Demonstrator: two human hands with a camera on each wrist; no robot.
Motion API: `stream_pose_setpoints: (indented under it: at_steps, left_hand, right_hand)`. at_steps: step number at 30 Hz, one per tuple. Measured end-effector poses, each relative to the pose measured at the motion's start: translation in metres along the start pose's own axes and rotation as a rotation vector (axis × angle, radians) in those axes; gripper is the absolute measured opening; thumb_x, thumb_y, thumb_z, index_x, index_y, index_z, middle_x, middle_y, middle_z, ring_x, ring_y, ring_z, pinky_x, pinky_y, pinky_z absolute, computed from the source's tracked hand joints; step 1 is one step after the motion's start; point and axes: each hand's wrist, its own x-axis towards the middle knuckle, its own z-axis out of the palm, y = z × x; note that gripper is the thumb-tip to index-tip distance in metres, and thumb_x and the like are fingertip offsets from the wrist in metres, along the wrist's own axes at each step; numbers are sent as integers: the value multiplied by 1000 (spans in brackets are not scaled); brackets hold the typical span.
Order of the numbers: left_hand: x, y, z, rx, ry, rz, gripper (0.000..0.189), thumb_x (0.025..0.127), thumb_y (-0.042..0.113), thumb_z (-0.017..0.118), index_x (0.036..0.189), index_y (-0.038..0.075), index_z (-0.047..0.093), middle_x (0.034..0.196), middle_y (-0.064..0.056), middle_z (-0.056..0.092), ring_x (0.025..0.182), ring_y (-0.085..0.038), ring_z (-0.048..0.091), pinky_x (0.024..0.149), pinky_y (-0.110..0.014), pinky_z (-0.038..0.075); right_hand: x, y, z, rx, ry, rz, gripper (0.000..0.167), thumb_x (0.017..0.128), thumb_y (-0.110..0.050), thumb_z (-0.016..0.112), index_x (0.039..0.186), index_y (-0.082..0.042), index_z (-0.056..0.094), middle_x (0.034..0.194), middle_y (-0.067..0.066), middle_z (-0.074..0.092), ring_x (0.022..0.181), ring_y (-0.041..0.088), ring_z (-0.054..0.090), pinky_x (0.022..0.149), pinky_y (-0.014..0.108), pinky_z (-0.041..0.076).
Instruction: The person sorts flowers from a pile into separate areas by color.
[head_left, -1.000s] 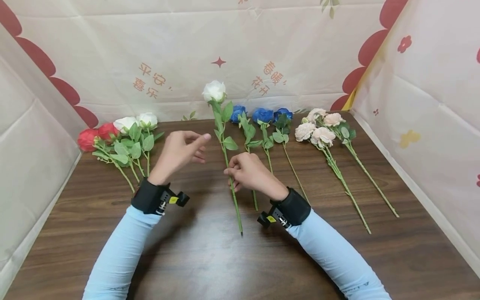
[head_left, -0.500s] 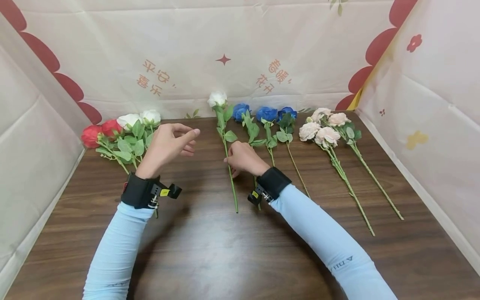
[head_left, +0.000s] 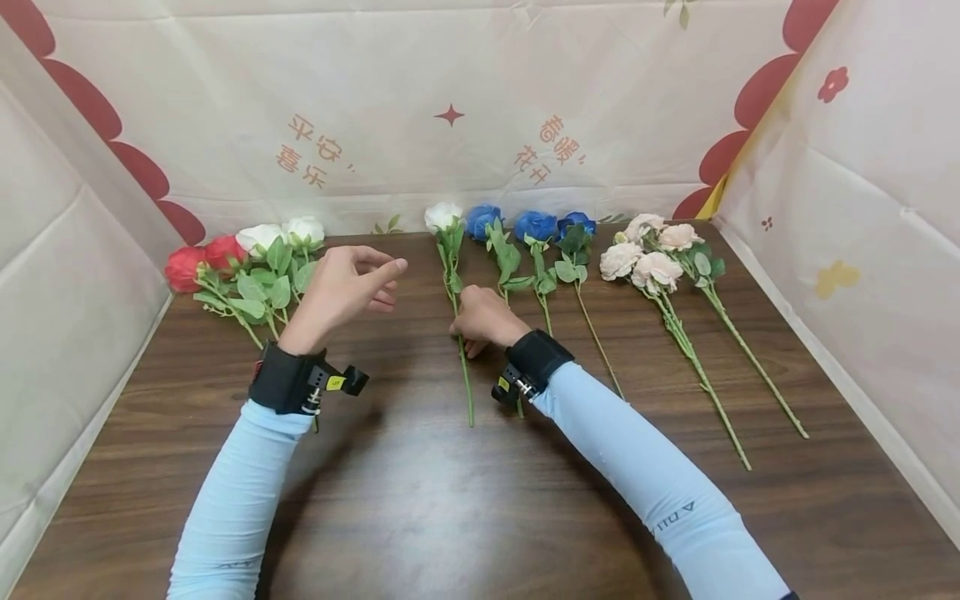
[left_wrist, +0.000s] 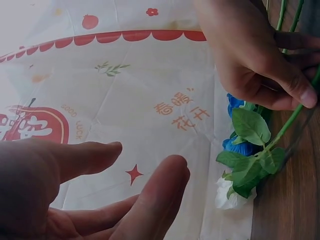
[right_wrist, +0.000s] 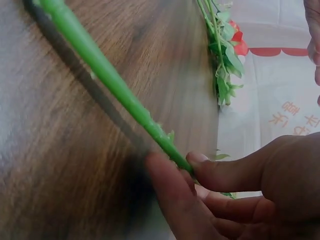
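Observation:
My right hand point(head_left: 486, 318) pinches the green stem of a white rose point(head_left: 443, 217) between thumb and fingers, low over the table. The bloom points to the back wall, just left of the blue roses point(head_left: 535, 225). In the right wrist view the stem point(right_wrist: 115, 82) runs close above the wood, its shadow beside it. My left hand point(head_left: 347, 285) hovers to the left with nothing in it, thumb and fingers apart, as the left wrist view also shows. Beneath and behind it lie two white roses point(head_left: 261, 239) next to red flowers point(head_left: 185, 268).
Pale pink flowers point(head_left: 656, 271) on long stems lie at the right of the brown wooden table point(head_left: 435, 517). A printed cloth wall point(head_left: 375, 75) closes the back, with further cloth walls at both sides.
My right hand has lowered the white rose, bringing its bloom down from in front of the wall to the row of blue roses. My left hand has drawn slightly left, still empty.

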Motion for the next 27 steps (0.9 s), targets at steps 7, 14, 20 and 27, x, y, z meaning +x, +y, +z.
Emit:
stream_pose_setpoints:
  at_steps: [7,14,20,27]
  left_hand:
    - [0,1,2,11,-17,-1,51,100,41,67,134,2,64,111,-22,76,82,-27,79,73,-33,65]
    - [1,1,3,19,-49,5,56,100,43,67,136,0,62,114,-23,76,77,-17,79,72,-33,65]
    - [2,1,3,25,-55,5,55,100,43,66,137,1,62,113,-22,76,77,-18,79,73,-33,65]
    - [2,0,4,36,-72,10,56,101,43,66,137,1,61,116,-22,75,78,-17,79,72,-32,65]
  right_hand:
    - [2,0,3,-4,8,63,27,96,-12,74,72,-2,65,56,8,61,51,21,71,57,32,62]
    - [1,3,3,-14,8,37,41,95,-11,74,59,-10,53,53,6,58,51,21,71,57,32,61]
    - [1,6,3,-2,26,25,52,95,-5,67,54,-15,37,45,2,43,50,21,70,55,33,61]
    - [0,8,2,-10,27,7,50,94,0,59,54,-15,33,44,1,38,48,21,69,54,33,61]
